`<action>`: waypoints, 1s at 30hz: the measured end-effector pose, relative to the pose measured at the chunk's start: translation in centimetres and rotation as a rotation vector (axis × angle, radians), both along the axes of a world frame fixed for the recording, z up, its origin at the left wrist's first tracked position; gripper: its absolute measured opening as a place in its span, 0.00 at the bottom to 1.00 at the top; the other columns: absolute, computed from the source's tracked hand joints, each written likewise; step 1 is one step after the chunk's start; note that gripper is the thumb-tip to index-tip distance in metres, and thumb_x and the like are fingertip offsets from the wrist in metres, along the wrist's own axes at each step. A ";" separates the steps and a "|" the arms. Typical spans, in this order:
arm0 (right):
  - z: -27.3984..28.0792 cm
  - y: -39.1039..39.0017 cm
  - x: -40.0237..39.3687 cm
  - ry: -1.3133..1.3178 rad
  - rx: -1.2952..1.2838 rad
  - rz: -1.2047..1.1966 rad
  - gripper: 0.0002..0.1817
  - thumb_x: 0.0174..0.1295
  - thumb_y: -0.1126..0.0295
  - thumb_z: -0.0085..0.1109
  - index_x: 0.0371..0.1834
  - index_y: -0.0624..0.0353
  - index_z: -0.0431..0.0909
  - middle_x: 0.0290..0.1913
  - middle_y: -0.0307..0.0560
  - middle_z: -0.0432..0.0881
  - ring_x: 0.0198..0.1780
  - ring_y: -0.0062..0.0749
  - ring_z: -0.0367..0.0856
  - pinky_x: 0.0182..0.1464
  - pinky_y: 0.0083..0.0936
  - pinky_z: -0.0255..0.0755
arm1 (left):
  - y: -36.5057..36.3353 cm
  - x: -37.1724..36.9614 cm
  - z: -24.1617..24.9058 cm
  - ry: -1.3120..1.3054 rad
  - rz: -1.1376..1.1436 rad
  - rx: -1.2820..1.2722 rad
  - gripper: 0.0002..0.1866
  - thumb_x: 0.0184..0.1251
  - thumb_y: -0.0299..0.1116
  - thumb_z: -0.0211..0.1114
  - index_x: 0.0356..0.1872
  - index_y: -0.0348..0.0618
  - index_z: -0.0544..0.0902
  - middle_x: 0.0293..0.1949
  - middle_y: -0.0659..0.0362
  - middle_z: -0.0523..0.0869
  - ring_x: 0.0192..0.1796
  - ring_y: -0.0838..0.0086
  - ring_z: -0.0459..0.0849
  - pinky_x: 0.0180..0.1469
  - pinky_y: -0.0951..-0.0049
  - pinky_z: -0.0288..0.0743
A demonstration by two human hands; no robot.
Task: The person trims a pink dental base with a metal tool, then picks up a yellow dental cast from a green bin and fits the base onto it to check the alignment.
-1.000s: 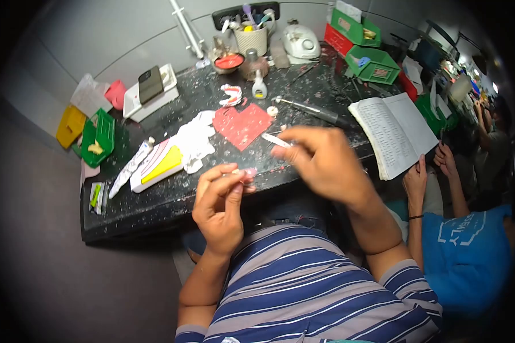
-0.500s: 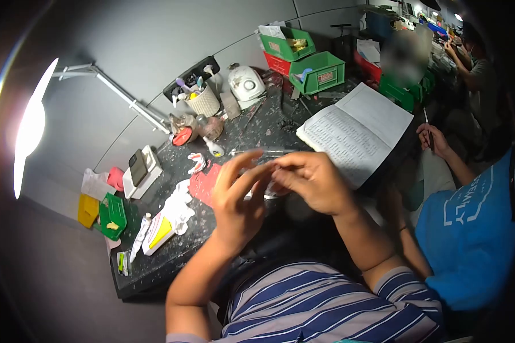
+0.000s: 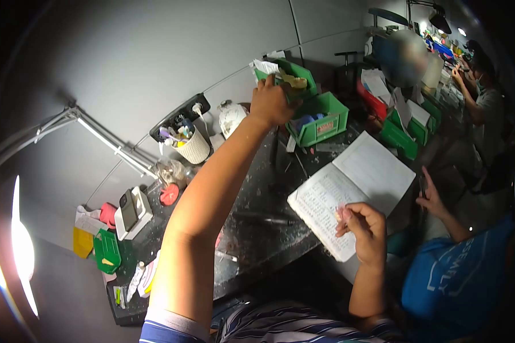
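My left hand (image 3: 272, 104) reaches far forward to the stacked bins. Its fingers are hooked over the front of the upper green bin (image 3: 310, 86), which holds papers and a yellowish piece (image 3: 294, 82). Over the open notebook (image 3: 320, 200) is my right hand (image 3: 367, 228), thumb and fingers pinched on a small pinkish-white piece (image 3: 342, 215), too small to name exactly. A lower green bin (image 3: 326, 128) with blue things inside stands just right of my left hand.
A woven cup of tools (image 3: 193, 150), a white rounded device (image 3: 233, 119) and a phone (image 3: 129, 214) in a white box line the wall side. A bright lamp (image 3: 22, 246) is at left. A co-worker in a blue shirt (image 3: 455, 280) sits close at right.
My hands have parted from their shared hold in the middle. The left has stretched forward to the upper green bin; the right has moved right and down over the notebook. The view has tilted up.
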State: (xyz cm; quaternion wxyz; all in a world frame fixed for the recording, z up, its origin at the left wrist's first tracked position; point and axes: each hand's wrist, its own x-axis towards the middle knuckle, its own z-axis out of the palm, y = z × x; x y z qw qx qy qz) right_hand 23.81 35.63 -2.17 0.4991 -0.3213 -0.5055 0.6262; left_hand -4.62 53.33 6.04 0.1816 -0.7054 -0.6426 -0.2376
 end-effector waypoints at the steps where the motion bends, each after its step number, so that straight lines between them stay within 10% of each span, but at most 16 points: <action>1: 0.0 0.4 0.1 -0.002 0.001 0.002 0.11 0.70 0.71 0.60 0.40 0.71 0.81 0.31 0.48 0.83 0.28 0.23 0.81 0.32 0.21 0.80 | 0.7 -0.5 -0.1 -0.002 0.002 0.001 0.22 0.57 0.41 0.73 0.50 0.42 0.86 0.58 0.41 0.80 0.62 0.41 0.74 0.62 0.50 0.73; 19: 2.3 3.6 -1.9 -0.035 0.058 0.179 0.07 0.70 0.78 0.60 0.43 0.73 0.81 0.37 0.51 0.87 0.33 0.21 0.83 0.39 0.19 0.78 | 3.1 -0.2 -2.9 -0.046 -0.016 0.305 0.06 0.59 0.31 0.68 0.37 0.45 0.85 0.63 0.51 0.76 0.70 0.49 0.67 0.67 0.44 0.58; 30: 1.9 3.5 -1.6 -0.040 0.074 0.174 0.07 0.70 0.78 0.60 0.44 0.74 0.81 0.39 0.53 0.87 0.34 0.22 0.84 0.39 0.19 0.79 | 3.7 -0.1 -3.8 -0.115 0.167 0.160 0.22 0.57 0.43 0.74 0.48 0.40 0.84 0.65 0.50 0.72 0.72 0.49 0.61 0.68 0.44 0.56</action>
